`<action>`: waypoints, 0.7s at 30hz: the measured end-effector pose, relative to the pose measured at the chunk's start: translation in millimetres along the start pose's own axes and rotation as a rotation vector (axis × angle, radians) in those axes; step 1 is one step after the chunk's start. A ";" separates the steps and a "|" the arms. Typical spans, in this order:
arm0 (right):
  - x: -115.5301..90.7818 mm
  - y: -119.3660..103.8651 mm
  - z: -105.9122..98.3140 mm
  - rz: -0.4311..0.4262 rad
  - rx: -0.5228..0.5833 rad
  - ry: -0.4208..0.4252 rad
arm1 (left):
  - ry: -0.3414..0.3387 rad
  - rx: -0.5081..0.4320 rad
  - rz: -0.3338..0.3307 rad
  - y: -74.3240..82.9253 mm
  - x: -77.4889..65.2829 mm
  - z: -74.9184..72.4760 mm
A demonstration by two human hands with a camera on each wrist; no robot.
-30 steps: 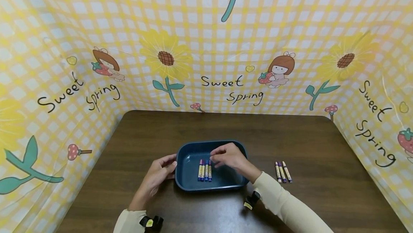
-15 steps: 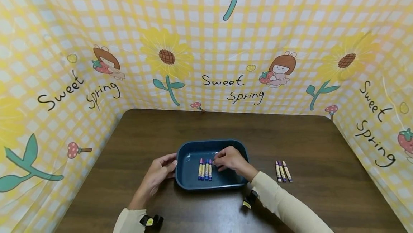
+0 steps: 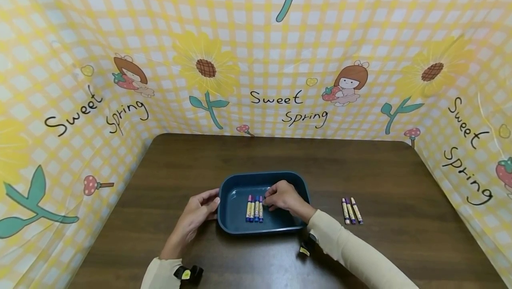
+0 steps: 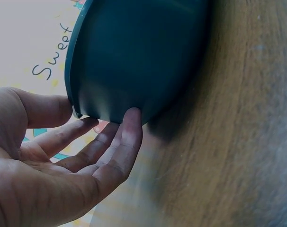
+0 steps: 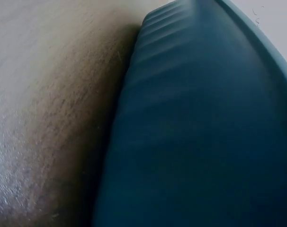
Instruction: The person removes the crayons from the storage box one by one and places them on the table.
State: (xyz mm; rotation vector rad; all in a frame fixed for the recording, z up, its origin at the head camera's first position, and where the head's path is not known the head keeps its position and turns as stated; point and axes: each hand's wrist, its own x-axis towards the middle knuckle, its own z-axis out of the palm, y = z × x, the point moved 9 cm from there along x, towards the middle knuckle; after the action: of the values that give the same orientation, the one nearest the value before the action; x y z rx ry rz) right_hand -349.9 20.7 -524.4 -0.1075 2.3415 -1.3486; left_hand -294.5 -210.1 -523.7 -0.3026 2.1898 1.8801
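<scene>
Although creased toward both sides, plainly readable: a yellow-and-white checked cloth (image 3: 276,53) with "Sweet Spring" lettering, sunflowers and cartoon figures, upright beyond the far, left and right edges. Inside it, a brown wood-grain surface (image 3: 192,164), rounded at both far corners. On that surface, about midway between the left and right edges, a dark blue-green tray (image 3: 236,212) with rounded corners, long sides roughly parallel to the far edge. In the right wrist view, mostly the tray's ribbed outer wall beside a strip of brown.

From the near side, two cream sleeves (image 3: 352,253), the right one ending just off the tray's near right corner. At the tray's left edge, the left hand (image 3: 197,214), lightly holding it — thumb at the rim, fingers bent against the outer wall. Over the tray's right half, the right hand (image 3: 285,198), fingers drawn narrowly together just beside a row of four crayons (image 3: 257,209); impossible to tell if pinching anything. Below the cuffs, two black wrist devices (image 3: 194,274) with yellow labels.

Smallest, the crayons in yellow wrappers: those four side by side around the tray's middle, tips toward its far edge — and three more crayons (image 3: 351,212) close together between the tray and the surface's right edge.
</scene>
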 end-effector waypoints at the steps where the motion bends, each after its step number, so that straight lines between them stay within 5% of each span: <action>1: 0.2 -1.1 0.1 -0.005 -0.021 0.005 | 0.002 0.001 -0.002 0.1 0.1 -0.2; 21: -0.9 -10.7 5.6 -0.083 -0.236 0.040 | 0.013 -0.012 -0.017 -0.2 0.1 0.2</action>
State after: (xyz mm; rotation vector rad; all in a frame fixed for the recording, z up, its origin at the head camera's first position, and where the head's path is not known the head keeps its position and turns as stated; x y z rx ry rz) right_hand -348.4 10.8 -517.5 -0.2532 2.5478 -1.1144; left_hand -294.5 -210.0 -523.9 -0.3351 2.1787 1.8878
